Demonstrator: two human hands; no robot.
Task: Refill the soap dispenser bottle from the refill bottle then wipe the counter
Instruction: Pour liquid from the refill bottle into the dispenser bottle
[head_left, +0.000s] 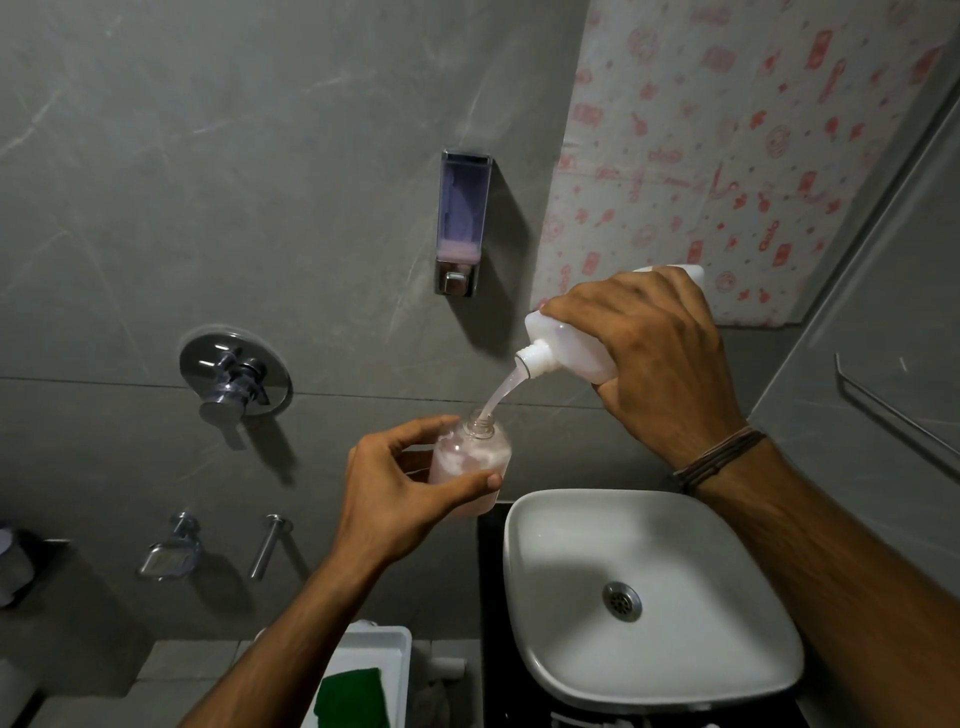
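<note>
Right hand (654, 358) grasping refill bottle (566, 345) tilted mouth down-left (soap streaming), left hand (410, 493) gripping upright dispenser bottle (470, 462)

Left hand (400, 493) curls its fingers (415, 431) in a grasp, while the raised right hand (654, 353) grips, wrist bent downward.

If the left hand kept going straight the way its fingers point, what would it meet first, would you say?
The left hand already wraps the soap dispenser bottle; beyond that, probably the grey wall, though depth is unclear.
</note>
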